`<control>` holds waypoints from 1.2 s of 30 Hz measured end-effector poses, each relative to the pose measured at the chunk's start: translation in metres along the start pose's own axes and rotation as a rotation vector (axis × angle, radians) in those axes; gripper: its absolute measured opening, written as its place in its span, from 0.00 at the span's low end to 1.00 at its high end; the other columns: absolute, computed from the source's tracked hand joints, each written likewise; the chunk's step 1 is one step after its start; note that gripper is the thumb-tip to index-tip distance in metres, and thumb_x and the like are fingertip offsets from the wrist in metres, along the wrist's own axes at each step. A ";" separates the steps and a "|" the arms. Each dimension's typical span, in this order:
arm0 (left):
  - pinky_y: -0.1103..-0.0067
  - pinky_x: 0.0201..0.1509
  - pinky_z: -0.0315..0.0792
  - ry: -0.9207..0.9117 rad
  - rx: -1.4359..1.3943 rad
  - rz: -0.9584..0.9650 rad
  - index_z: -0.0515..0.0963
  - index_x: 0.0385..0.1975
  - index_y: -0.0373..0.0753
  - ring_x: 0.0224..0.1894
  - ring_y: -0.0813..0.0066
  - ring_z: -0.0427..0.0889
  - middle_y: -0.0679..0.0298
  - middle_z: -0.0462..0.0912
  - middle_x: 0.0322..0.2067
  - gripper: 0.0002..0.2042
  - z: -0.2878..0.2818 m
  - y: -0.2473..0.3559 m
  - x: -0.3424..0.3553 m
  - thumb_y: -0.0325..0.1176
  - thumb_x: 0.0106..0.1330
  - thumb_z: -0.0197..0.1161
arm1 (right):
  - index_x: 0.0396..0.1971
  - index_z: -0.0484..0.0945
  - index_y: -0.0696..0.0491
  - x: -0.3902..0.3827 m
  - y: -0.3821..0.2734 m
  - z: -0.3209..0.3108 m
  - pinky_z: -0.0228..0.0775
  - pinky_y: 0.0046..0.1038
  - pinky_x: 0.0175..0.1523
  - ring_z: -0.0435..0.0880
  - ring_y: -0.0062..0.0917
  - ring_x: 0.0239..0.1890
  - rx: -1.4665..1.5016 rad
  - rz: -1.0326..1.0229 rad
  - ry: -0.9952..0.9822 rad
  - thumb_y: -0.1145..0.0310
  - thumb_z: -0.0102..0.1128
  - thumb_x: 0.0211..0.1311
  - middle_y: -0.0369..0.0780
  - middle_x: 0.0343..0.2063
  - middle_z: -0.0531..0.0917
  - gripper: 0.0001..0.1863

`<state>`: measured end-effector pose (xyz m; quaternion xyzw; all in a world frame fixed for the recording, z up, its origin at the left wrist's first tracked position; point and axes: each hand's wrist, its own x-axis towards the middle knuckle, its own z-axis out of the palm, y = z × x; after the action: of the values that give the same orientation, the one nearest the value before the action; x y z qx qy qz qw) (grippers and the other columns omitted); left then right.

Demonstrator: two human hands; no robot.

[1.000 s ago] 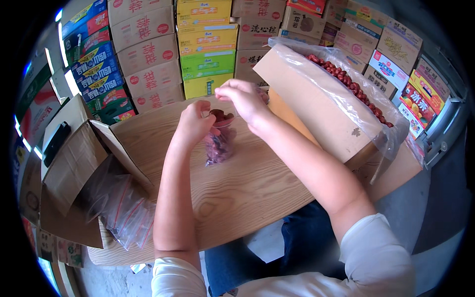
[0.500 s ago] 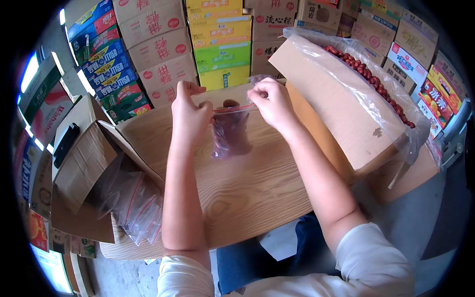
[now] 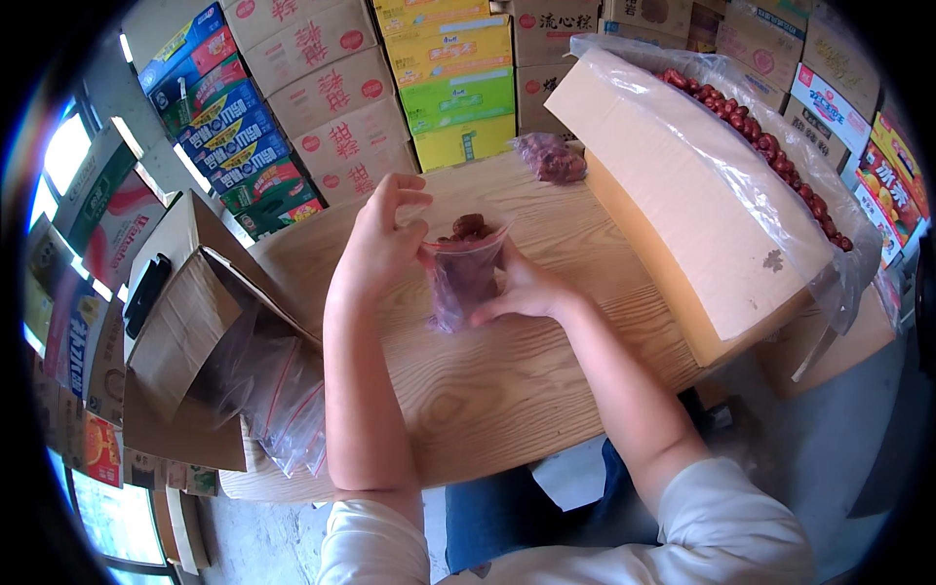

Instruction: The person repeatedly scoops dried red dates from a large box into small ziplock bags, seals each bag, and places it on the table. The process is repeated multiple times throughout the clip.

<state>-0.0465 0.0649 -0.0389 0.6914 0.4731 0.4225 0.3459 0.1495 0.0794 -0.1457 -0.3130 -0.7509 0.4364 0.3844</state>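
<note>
A clear zip bag (image 3: 456,283) with a red seal line stands upright over the table, filled with dark red dried dates (image 3: 470,226) that heap above its mouth. My right hand (image 3: 531,288) wraps round the bag's right side, thumb in front and fingers partly hidden behind it. At the left end of the mouth, my left hand (image 3: 380,239) pinches the bag's rim, its upper fingers curled above. Farther back on the table lies another filled bag of dates (image 3: 551,158).
A large carton (image 3: 673,205) lined with clear plastic, holding many red dates (image 3: 756,141), stands at the right. An opened carton (image 3: 185,341) with empty zip bags (image 3: 288,409) hanging out is at the left. Stacked cartons (image 3: 453,97) line the far side of the wooden table (image 3: 507,390).
My right hand has left the bag's top right corner and come down round its side. The mouth is now wider, showing more dates. The view has shifted, revealing the far bag.
</note>
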 end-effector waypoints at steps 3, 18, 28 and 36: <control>0.82 0.27 0.72 0.009 0.003 0.046 0.65 0.53 0.33 0.22 0.76 0.79 0.57 0.76 0.49 0.23 0.003 -0.001 -0.002 0.16 0.53 0.47 | 0.64 0.49 0.57 -0.001 -0.003 0.010 0.56 0.36 0.68 0.63 0.38 0.65 -0.065 0.053 0.074 0.55 0.85 0.25 0.50 0.60 0.66 0.65; 0.69 0.57 0.70 0.001 0.024 0.151 0.59 0.60 0.33 0.56 0.63 0.72 0.53 0.69 0.56 0.47 0.044 -0.052 -0.031 0.41 0.40 0.82 | 0.57 0.65 0.58 -0.001 -0.012 -0.023 0.65 0.31 0.60 0.74 0.26 0.55 0.339 -0.243 0.323 0.63 0.84 0.30 0.39 0.51 0.76 0.49; 0.75 0.57 0.71 -0.048 -0.404 0.000 0.64 0.57 0.33 0.53 0.74 0.74 0.60 0.75 0.52 0.38 0.063 -0.099 -0.044 0.26 0.44 0.78 | 0.56 0.66 0.59 -0.001 -0.012 0.000 0.70 0.30 0.56 0.75 0.26 0.53 0.424 -0.215 0.197 0.64 0.84 0.30 0.40 0.49 0.77 0.49; 0.76 0.50 0.74 0.141 -0.293 0.067 0.71 0.50 0.32 0.45 0.77 0.78 0.62 0.81 0.43 0.29 0.049 -0.097 -0.047 0.26 0.47 0.76 | 0.52 0.69 0.61 -0.001 0.007 0.007 0.70 0.30 0.57 0.76 0.25 0.53 0.355 -0.008 0.021 0.74 0.81 0.33 0.40 0.48 0.78 0.41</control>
<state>-0.0458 0.0472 -0.1555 0.6176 0.4061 0.5458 0.3947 0.1451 0.0791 -0.1547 -0.2415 -0.6593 0.5574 0.4430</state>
